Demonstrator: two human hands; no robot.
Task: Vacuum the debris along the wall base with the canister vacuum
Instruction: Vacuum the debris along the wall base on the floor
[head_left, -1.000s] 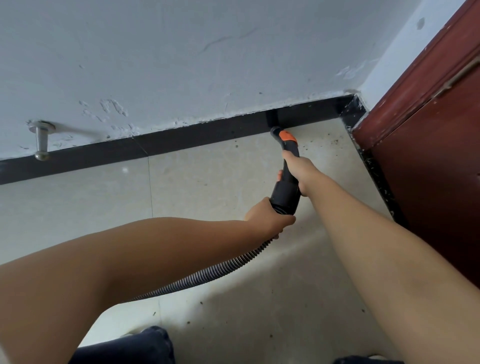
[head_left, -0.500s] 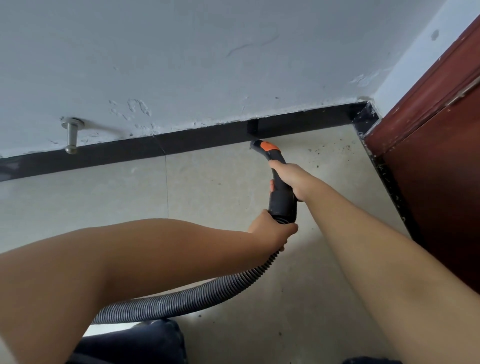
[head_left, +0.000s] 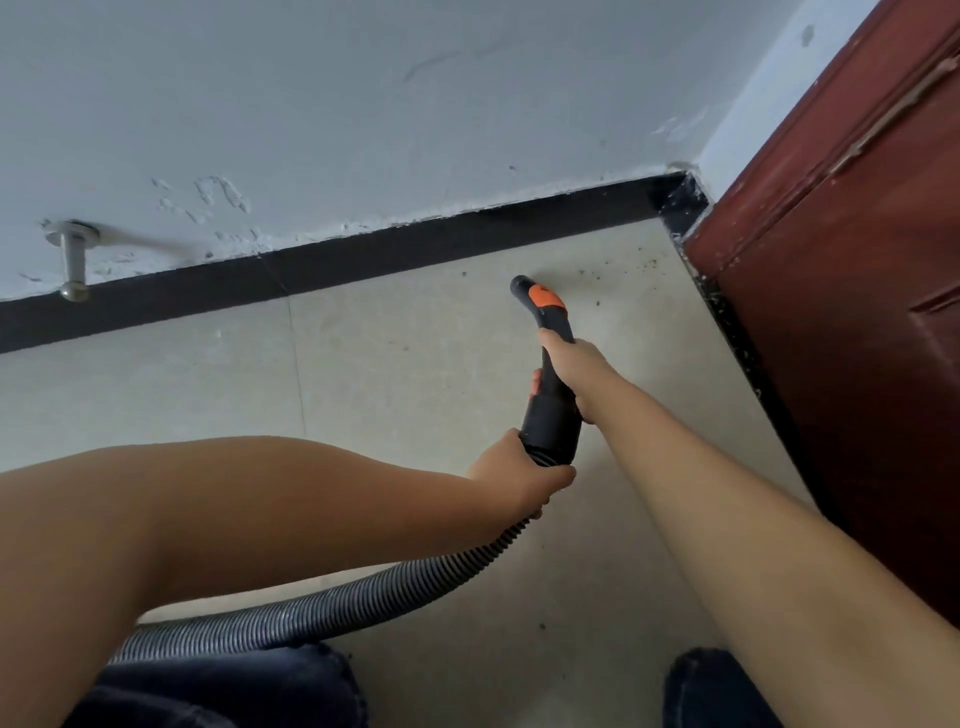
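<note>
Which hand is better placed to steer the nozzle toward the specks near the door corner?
The right hand: it grips the nozzle nearest its tip, beside the specks. The left hand holds the hose end.

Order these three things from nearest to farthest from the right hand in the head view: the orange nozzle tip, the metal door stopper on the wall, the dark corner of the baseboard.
From the right hand:
1. Orange nozzle tip, just ahead of the hand on the same black wand.
2. Baseboard corner, farther ahead and to the right, beside the red door.
3. Door stopper, far to the left on the wall.
</note>
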